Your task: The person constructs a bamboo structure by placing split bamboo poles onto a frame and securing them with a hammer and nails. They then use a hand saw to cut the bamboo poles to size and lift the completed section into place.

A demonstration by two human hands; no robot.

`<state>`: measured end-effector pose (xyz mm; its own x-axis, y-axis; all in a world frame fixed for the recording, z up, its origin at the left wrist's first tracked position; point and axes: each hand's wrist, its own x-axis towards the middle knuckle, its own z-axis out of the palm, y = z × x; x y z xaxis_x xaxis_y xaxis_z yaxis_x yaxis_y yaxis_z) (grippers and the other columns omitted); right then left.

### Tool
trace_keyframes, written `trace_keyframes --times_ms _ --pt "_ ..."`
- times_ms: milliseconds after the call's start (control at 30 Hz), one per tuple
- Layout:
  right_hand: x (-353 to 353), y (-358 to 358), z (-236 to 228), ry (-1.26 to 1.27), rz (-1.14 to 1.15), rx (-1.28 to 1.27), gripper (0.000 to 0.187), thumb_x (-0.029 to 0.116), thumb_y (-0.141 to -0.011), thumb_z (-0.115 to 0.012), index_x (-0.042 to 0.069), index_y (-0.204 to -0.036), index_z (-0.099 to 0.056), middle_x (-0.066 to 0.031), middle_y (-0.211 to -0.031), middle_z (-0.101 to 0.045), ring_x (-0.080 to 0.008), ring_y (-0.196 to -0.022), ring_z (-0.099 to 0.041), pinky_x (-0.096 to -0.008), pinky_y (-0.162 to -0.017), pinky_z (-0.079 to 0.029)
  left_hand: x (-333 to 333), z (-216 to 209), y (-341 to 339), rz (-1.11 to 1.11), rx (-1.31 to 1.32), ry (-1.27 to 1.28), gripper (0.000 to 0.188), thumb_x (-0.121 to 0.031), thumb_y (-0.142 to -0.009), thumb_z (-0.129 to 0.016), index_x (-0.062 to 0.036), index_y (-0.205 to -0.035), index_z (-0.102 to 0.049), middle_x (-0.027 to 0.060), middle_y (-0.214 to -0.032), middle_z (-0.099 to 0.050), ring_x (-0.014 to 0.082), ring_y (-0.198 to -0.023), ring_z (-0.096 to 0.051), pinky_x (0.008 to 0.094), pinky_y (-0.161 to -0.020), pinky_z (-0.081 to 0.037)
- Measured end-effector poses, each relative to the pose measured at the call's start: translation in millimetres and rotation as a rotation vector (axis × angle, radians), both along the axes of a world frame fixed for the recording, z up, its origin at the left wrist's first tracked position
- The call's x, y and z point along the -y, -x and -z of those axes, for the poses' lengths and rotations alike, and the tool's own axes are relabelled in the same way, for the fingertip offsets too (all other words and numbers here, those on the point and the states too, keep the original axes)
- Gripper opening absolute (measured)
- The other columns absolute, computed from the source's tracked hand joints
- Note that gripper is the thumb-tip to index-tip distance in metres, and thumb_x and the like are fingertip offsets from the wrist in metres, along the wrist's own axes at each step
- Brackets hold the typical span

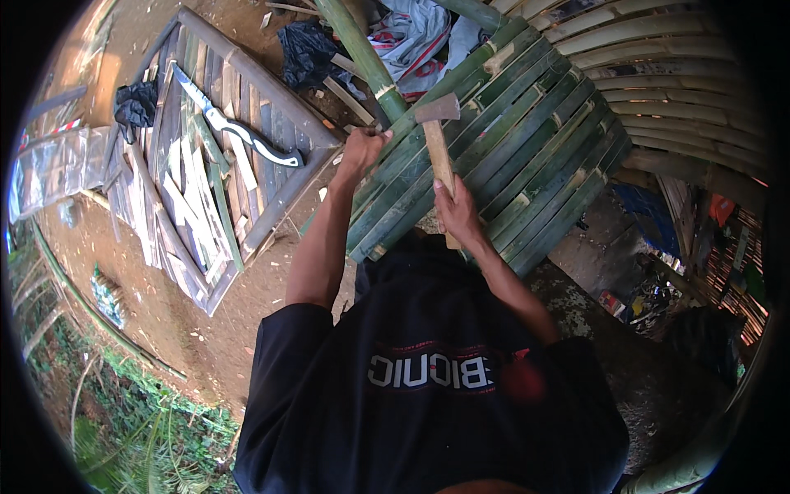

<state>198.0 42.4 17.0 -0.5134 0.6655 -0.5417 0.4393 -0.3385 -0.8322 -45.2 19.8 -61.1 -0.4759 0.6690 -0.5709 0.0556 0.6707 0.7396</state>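
My right hand [457, 212] is wrapped round the wooden handle of a hammer [439, 156]. The hammer's metal head is raised over a panel of green split-bamboo slats [502, 156] laid side by side in front of me. At the panel's left edge, my left hand [364, 153] is closed, its fingertips close to the outermost slat. What those fingers pinch, if anything, is too small to make out. A thick green bamboo pole [362, 58] runs away from the panel's edge, just beyond my left hand.
To the left lies a framed bamboo rack [271, 78] bearing a pruning saw [234, 128] and pale bamboo strips [193, 202]. Black plastic bags [309, 51] and a grey cloth [415, 41] lie at the far side. A curved bamboo-slat structure [650, 70] stands at the right.
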Motion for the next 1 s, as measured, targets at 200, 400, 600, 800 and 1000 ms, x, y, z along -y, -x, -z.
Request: trace_keyframes --times_ms 200,400,600,800,1000 --pt "9.4 1.8 -5.4 -0.575 0.100 -0.026 0.028 0.028 -0.098 -0.052 0.001 -0.096 -0.050 -0.0211 -0.068 -0.055 -0.0457 -0.060 -0.056 -0.0494 -0.055 -0.042 -0.1 2.1 0.4 0.016 -0.005 -0.015 0.048 -0.036 -0.082 -0.068 0.0094 -0.097 -0.066 0.0226 -0.085 -0.068 0.0298 -0.080 -0.065 0.0408 -0.078 -0.048" --pt "-6.4 4.4 -4.7 -0.566 -0.066 0.129 0.029 0.030 -0.098 -0.052 0.002 -0.098 -0.050 -0.0248 -0.068 -0.056 -0.0499 -0.069 -0.056 -0.0500 -0.056 -0.042 -1.1 19.9 6.2 0.006 -0.041 -0.046 0.050 -0.037 -0.080 -0.070 0.0108 -0.093 -0.066 0.0248 -0.082 -0.067 0.0297 -0.077 -0.065 0.0421 -0.076 -0.048" --pt "9.1 1.3 -3.6 -0.585 0.007 0.066 0.028 0.029 -0.098 -0.052 0.001 -0.102 -0.050 -0.0267 -0.072 -0.057 -0.0500 -0.073 -0.057 -0.0505 -0.057 -0.043 -0.5 8.0 2.6 0.010 -0.036 -0.030 0.052 -0.038 -0.080 -0.069 0.0125 -0.090 -0.065 0.0243 -0.077 -0.066 0.0296 -0.072 -0.065 0.0434 -0.071 -0.048" --pt "2.2 4.3 -4.7 -0.549 -0.098 0.188 0.029 0.029 -0.097 -0.053 0.002 -0.105 -0.050 -0.0268 -0.074 -0.059 -0.0499 -0.074 -0.058 -0.0521 -0.058 -0.044 1.1 4.2 5.1 0.032 -0.046 0.001 0.050 -0.037 -0.080 -0.069 0.0121 -0.085 -0.065 0.0229 -0.073 -0.065 0.0285 -0.070 -0.064 0.0438 -0.069 -0.048" --pt "-7.3 6.7 9.5 -0.547 -0.163 0.248 0.031 0.030 -0.097 -0.054 0.002 -0.109 -0.051 -0.0272 -0.078 -0.061 -0.0492 -0.078 -0.060 -0.0506 -0.061 -0.046 -2.8 -11.8 0.1 0.020 -0.050 -0.001 0.048 -0.038 -0.078 -0.070 0.0095 -0.087 -0.066 0.0242 -0.078 -0.067 0.0331 -0.075 -0.067 0.0435 -0.071 -0.048"
